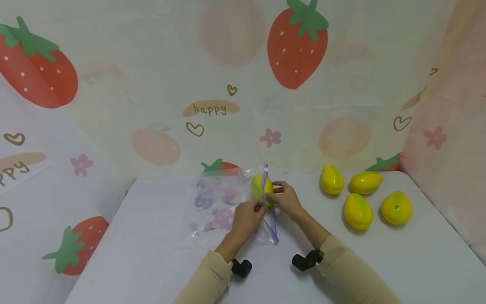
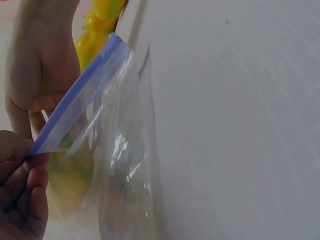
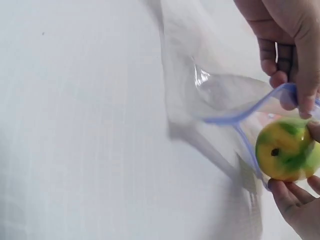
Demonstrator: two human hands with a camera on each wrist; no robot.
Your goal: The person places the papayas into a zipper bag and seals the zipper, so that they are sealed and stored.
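A clear zip bag (image 1: 206, 228) with a purple zip edge and pink and purple prints lies on the table, its mouth toward the right. My left hand (image 1: 246, 219) pinches the near side of the mouth by the zip strip (image 2: 67, 102), lifting it. My right hand (image 1: 289, 202) holds a yellow-green toy mango (image 3: 285, 150) at the opening, fingers on one side and thumb on the other. In the head view most of this mango shows through the film, inside the mouth.
On the right of the white table (image 1: 144, 261) lie several more yellow mangoes, among them a front one (image 1: 358, 212), a back one (image 1: 332, 180) and a right one (image 1: 396, 207). A strawberry-print backdrop (image 1: 163, 76) stands behind the table.
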